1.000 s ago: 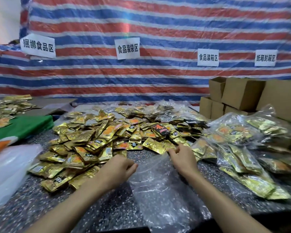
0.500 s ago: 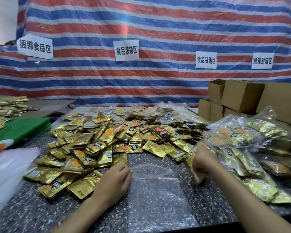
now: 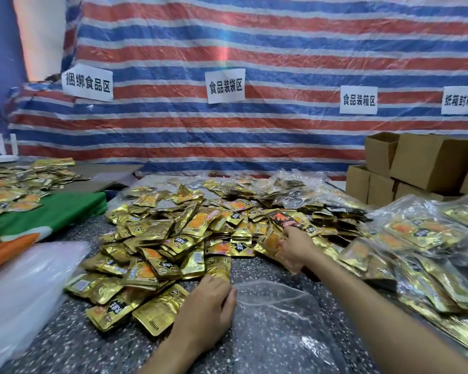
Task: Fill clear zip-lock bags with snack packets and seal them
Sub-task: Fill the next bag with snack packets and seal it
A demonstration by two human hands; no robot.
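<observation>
Dark speckled stone table (image 3: 65,344), striped tarp (image 3: 227,49) w/ paper signs behind. The clear zip-lock bag (image 3: 276,319) lies flat and empty at the near centre, mouth pointing away from the person toward the heap, so packets can go straight in w/o turning it. Left hand (image 3: 206,311) sits on the bag's top-left corner, fingers curled close together; it looks to be pinching the lip to keep the mouth open and stop the thin film sliding, tho the fingertips are partly hidden so that's prob. not certain. Right hand (image 3: 295,247) is out at the heap's near edge, fingers and thumb curled round a small bunch of gold packets (image 3: 274,245), just beyond the bag's mouth, a short pull back to load. Loose snack packets (image 3: 173,238) spread wide and touch the left hand's far side, so there's no spare room to the bag's left. Filled bags (image 3: 422,238) crowd the right, near the right forearm. Open table only between mouth and heap, and at the near left. Cardboard boxes (image 3: 422,163) stack far right; green cloth (image 3: 52,214) and a white plastic bag (image 3: 25,287) lie well left.
</observation>
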